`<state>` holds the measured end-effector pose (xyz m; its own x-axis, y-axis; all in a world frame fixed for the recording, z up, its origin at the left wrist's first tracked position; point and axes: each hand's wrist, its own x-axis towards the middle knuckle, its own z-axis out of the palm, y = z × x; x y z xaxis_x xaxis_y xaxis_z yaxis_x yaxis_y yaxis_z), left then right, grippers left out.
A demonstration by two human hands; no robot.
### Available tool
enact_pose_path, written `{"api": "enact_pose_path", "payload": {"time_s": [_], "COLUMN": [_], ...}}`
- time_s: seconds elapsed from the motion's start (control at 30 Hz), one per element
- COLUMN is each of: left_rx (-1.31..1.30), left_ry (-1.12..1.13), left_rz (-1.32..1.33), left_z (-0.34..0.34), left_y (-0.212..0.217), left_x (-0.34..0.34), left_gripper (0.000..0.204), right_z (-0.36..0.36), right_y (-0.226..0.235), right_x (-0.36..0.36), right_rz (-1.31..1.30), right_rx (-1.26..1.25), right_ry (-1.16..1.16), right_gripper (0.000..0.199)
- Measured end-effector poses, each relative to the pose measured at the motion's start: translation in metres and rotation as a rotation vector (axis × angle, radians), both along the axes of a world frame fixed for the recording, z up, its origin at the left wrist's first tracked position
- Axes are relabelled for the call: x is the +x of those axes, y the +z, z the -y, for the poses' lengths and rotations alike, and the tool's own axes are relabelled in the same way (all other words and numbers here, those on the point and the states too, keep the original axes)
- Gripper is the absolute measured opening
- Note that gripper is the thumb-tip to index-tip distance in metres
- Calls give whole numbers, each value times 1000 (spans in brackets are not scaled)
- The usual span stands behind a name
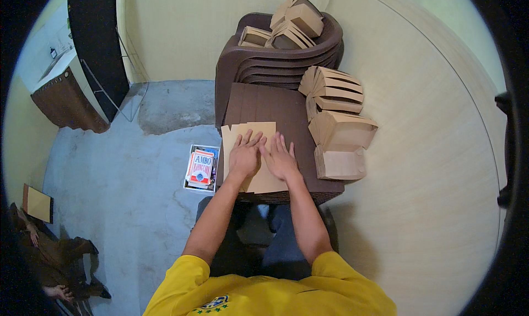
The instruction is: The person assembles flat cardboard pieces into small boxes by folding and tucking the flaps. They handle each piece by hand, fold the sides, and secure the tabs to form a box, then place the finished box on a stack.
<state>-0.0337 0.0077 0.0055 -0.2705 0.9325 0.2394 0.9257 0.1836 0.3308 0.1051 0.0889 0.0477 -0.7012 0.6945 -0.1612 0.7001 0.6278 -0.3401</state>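
- I see the left hand (243, 159) and right hand (279, 160) palm-down, fingers extended, resting on the cardboard blank (268, 181), grasping nothing.
- Blank lies flat on the top seat of the brown plastic chair stack (267, 102); I judge its forming unfinished. Layer count unclear.
- Along the seat's right side: formed cartons (341, 164), which I log as done.
- Farthest, at the backrests: more shaped cartons (298, 17), apparently done too.

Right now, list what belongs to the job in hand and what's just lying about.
Job, apparently:
flat cardboard under left hand and right hand
brown chair seat beneath
folded cardboard pieces, right

Lying about, seemingly:
white box holding red-and-white pack
tan dark-edged panel
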Motion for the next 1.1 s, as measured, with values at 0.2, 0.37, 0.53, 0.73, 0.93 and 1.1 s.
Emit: {"api": "enact_pose_path", "payload": {"time_s": [0.2,0.37,0.53,0.73,0.93,1.1], "left_rx": [46,653,365,148,-107,-73], "left_ry": [-20,254,531,303,256,206], "left_rz": [77,449,543,249,-23,-69], "left_z": [3,15,57,73,59,51], "left_y": [6,10,2,23,27,13], "left_x": [2,-11,-31,-23,45,49], "left_gripper": [47,41,29,31,54,60], "right_z": [94,90,75,58,54,47], "right_y": [-1,14,9,-23,-34,-29], "right_x": [103,111,105,110,87,78], "right_rz": [-24,-155,-387,-784,-1355,-1276], "right_rx": [112,171,86,-127,-759,-641], "right_ry": [126,120,118,-72,-545,-522], "right_gripper": [106,114,95,36,49,59]}}
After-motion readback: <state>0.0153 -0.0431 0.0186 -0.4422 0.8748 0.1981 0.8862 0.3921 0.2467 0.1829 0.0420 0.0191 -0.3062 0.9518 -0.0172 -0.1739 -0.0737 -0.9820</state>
